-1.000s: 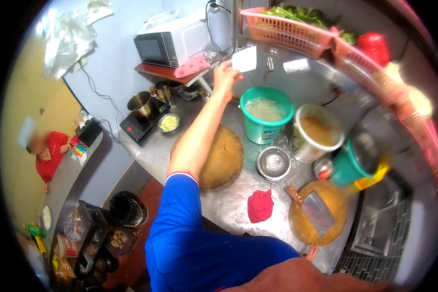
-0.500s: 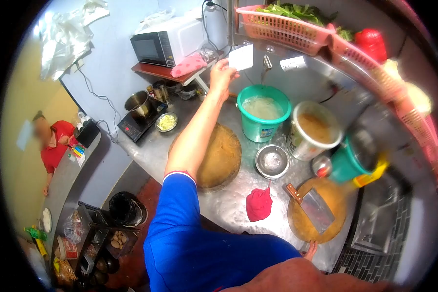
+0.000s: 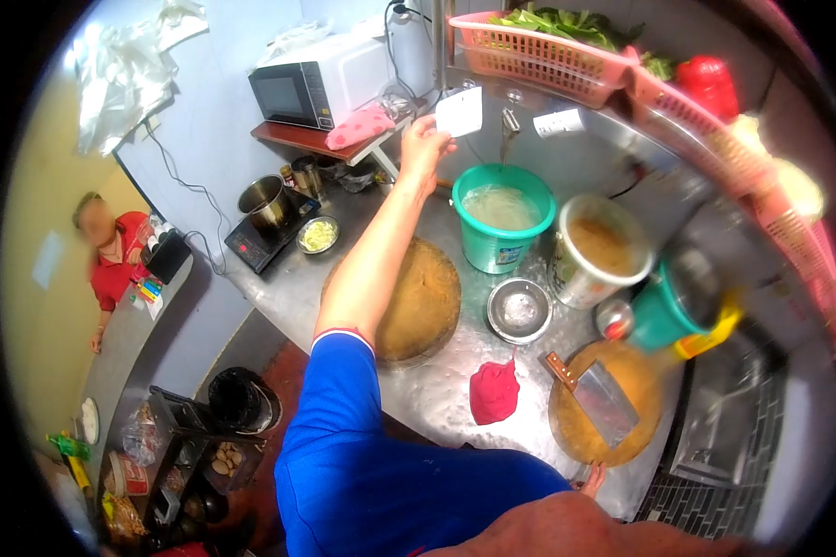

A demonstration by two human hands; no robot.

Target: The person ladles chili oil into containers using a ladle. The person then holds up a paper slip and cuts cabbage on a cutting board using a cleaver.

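My left hand (image 3: 424,144) is stretched out far ahead, its fingers closed on the lower left edge of a white paper slip (image 3: 460,112). Below it stands a green bucket (image 3: 478,237) holding pale liquid. My right hand (image 3: 592,479) is partly hidden behind my body; its visible fingers lie apart at the counter edge, beside a round chopping block (image 3: 646,432). A cleaver (image 3: 606,405) with a wooden handle lies across that block. Left of it on the counter is a crumpled red cloth (image 3: 494,392). Under my left forearm is another round chopping block (image 3: 427,302).
A white bucket (image 3: 567,269) of brownish contents and a metal bowl (image 3: 495,320) stand mid-counter. Pink baskets (image 3: 548,60) of vegetables line the shelf above. At left are a microwave (image 3: 288,95), an induction cooker (image 3: 251,246) and a person in red (image 3: 111,278) behind another counter.
The person in red at the left has shifted slightly right, with the head turned. My hands and the paper slip have stayed almost where they were.
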